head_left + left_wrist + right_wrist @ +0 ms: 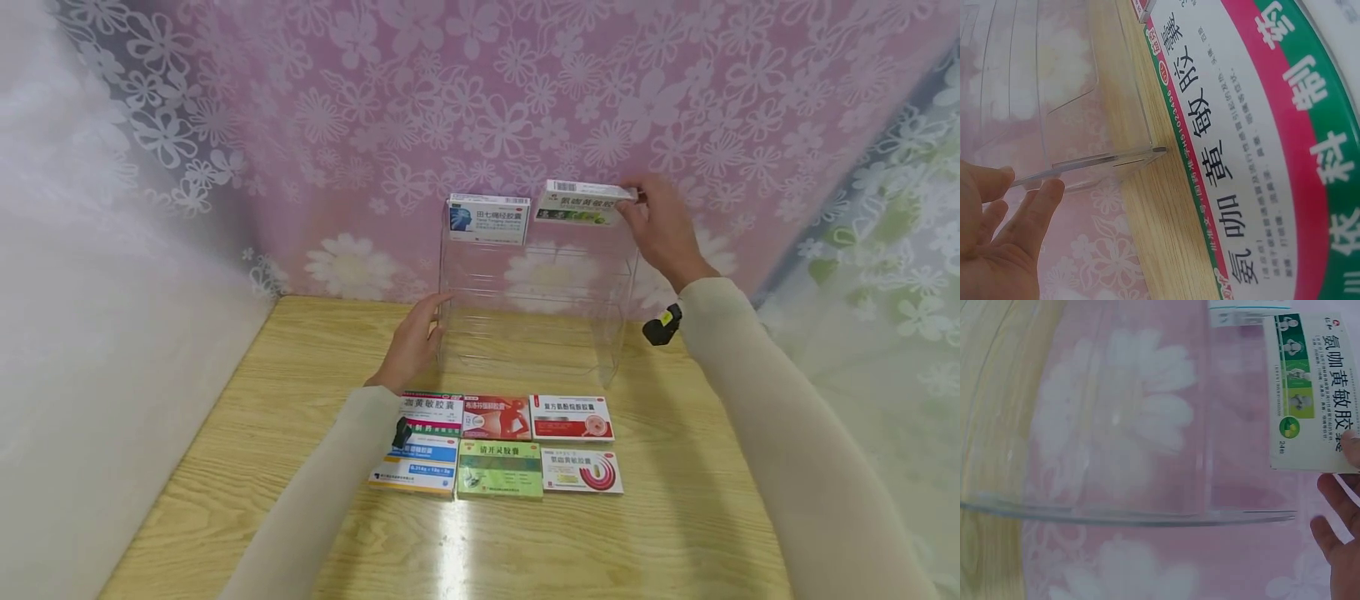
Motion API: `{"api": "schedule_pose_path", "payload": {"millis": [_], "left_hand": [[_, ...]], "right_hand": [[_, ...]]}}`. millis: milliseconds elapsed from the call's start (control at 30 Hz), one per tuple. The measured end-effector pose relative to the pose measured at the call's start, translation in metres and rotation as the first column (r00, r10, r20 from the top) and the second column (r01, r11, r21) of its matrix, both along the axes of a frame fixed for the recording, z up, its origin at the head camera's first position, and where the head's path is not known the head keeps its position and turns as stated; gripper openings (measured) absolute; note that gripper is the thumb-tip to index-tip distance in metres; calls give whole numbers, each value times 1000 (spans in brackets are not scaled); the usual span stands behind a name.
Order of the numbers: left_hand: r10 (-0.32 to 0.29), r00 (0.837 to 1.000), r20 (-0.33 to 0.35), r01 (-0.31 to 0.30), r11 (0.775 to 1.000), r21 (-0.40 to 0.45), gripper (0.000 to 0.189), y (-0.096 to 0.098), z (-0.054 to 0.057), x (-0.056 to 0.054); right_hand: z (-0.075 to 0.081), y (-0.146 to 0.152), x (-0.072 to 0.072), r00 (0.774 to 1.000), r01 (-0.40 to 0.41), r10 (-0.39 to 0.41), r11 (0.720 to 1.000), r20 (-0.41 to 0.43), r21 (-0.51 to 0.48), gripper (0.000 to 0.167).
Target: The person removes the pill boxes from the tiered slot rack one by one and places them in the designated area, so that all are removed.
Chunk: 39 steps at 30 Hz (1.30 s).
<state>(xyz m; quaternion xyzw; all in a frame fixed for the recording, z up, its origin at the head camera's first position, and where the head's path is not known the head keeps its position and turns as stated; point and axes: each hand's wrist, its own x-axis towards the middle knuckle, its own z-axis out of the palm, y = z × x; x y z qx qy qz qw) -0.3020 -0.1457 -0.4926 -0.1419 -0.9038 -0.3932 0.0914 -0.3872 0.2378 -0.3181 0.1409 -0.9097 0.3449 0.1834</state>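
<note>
My right hand (663, 225) pinches a white and green medicine box (581, 204) by its right end, up at the top tier of a clear tiered display rack (536, 346). In the right wrist view, this box (1310, 394) shows its front, with the thumb on its face. A white and blue medicine box (489, 221) stands at the left of that top tier. Lower down, my left hand (412, 342) grips the rack's left side panel. The left wrist view shows the panel's edge (1085, 164) between the thumb and fingers of that hand (1010, 231).
Several medicine boxes lie in two rows in front of the rack, among them a green box (500, 469) and a red box (497, 417). They rest on a wood-grain table (637, 542). A pink floral curtain (375, 125) hangs right behind the rack.
</note>
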Motion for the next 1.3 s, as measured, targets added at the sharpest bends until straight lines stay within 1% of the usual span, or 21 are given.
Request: {"api": "schedule_pose_path", "payload": {"millis": [67,133,200,267,333,433,500,533,600,633,667,733,767,867,933,1000,1100,1167,1233,1300], "left_hand": [[-1,1000,-3,1,1000,-1,61,0,-1,0],[-4,1000,-9,4,1000,6,61,-1,-2,0],[-5,1000,-13,6,1000,13,61,-1,-3,-1],[-10,1000,-15,10,1000,22,61,-1,-3,-1],[-14,1000,-20,15,1000,22,61,-1,-3,-2],[-9,1000,-20,10,1000,18,61,0,-3,-3],[0,1000,-17,0,1000,16,60,0,-2,-3],[6,1000,-13,-6,1000,17,60,0,-2,-2],[16,1000,-4,-16,1000,19,60,1,-1,-2],[19,1000,0,-19,1000,20,60,1,-1,-1],[19,1000,4,-19,1000,24,60,1,-1,-1],[16,1000,9,-16,1000,26,61,2,-1,-1],[15,1000,10,-15,1000,25,61,2,-1,0],[5,1000,-1,-5,1000,20,60,2,0,0],[-2,1000,-9,2,1000,19,60,2,0,-1],[-5,1000,-12,6,1000,19,59,2,1,-1],[-2,1000,-5,2,1000,20,59,2,2,-1],[3,1000,2,-3,1000,18,59,2,2,-1],[4,1000,1,-4,1000,15,59,2,1,-1],[6,1000,-1,-6,1000,15,59,2,0,-1]], "right_hand": [[7,3,7,1000,14,-14,997,-3,-76,41],[13,9,15,1000,27,-25,988,12,-152,41],[18,18,23,999,28,-22,978,29,-206,41],[18,29,32,999,15,-3,969,48,-248,41],[15,41,41,999,-19,31,962,39,-273,40],[5,61,56,995,-66,85,951,48,-302,40],[-7,77,66,991,-89,117,940,67,-330,40],[-14,86,71,988,-94,130,937,88,-335,40],[-33,106,82,976,-104,168,921,140,-376,41],[-43,117,87,971,-107,179,921,162,-376,41],[-54,127,92,963,-110,191,923,191,-370,41],[-74,148,103,944,-103,195,941,265,-323,43],[-84,157,109,933,-99,196,946,303,-308,44],[-110,184,123,891,-91,177,972,418,-216,48],[-127,200,128,858,-96,182,975,480,-199,50],[-144,213,133,827,-118,216,969,520,-215,51],[-170,222,137,777,-131,254,960,576,-247,52],[-184,223,140,750,-131,271,955,604,-265,55],[-194,219,142,729,-116,264,957,632,-266,56],[-200,214,143,722,-121,268,957,638,-265,57]]}}
